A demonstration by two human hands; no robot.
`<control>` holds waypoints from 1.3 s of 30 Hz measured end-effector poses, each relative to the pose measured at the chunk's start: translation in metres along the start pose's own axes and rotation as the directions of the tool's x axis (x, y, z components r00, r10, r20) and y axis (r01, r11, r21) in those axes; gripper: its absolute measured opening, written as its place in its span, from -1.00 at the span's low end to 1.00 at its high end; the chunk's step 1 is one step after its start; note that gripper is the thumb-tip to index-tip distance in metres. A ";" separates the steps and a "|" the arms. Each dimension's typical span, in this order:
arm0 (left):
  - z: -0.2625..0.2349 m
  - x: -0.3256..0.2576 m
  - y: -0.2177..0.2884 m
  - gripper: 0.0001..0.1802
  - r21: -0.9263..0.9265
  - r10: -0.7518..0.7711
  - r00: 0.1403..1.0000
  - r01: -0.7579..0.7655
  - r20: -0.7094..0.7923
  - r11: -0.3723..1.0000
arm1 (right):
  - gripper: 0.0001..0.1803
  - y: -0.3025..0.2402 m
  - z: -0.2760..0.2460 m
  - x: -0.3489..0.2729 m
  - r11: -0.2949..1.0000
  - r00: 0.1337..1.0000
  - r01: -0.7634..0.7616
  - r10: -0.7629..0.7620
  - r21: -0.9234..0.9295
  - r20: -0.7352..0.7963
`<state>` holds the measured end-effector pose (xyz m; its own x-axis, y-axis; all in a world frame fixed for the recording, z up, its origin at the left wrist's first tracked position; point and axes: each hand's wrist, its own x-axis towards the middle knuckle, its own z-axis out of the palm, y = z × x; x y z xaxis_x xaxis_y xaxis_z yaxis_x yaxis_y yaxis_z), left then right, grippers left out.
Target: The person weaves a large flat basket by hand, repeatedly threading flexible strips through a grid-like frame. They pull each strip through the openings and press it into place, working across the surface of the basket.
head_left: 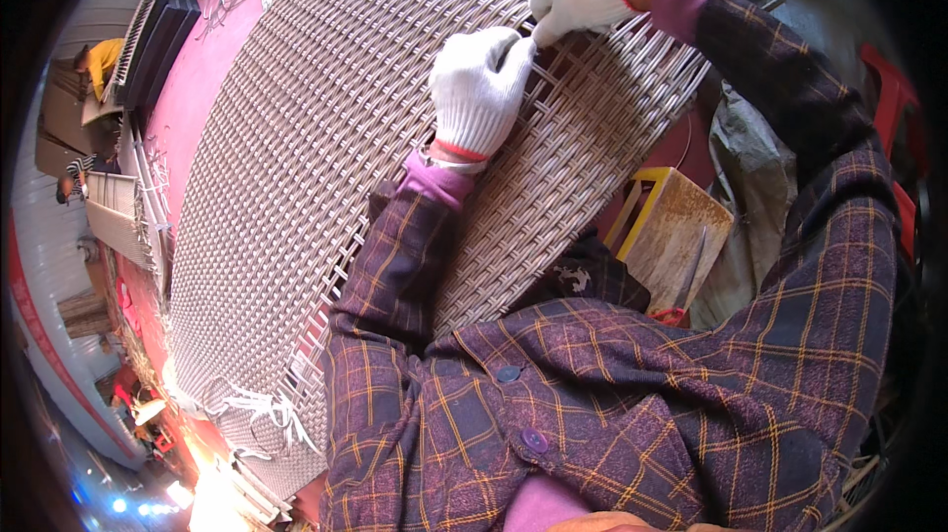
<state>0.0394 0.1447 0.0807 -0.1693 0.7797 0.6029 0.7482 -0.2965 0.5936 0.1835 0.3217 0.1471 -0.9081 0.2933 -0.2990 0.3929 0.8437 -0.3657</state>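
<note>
A large woven panel of grey-brown wicker strands [286,137] spreads in front of me, with loose strand ends [676,53] sticking out at its right edge. My left hand [479,87], in a white knitted glove with a red cuff, rests on the weave, thumb and fingers pinched together. Close beside it, my right hand [583,3] wears a matching glove and is also closed, its fingertips meeting the left ones. Whatever lies between the fingertips is hidden by the gloves. A dark gap in the weave runs just under and beside both hands.
A worn wooden stool [681,226] with a yellow edge stands at the right, with a red-handled tool [671,316] on it. Beyond are a grey sack [755,157] and a red plastic chair [889,87]. White ties [267,411] lie lower left. Two people [102,63] are at far left.
</note>
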 end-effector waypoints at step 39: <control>0.089 0.123 -0.018 -0.59 -0.342 0.028 0.788 0.234 0.615 0.910 | -0.59 0.065 0.091 -0.030 0.839 0.823 -0.066 0.352 0.540 -0.447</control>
<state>0.0620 0.2948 0.0964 0.2819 0.9453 0.1643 0.4218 -0.2760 0.8637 0.2495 0.3266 0.0519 -0.6733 0.7391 0.0190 0.4680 0.4459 -0.7630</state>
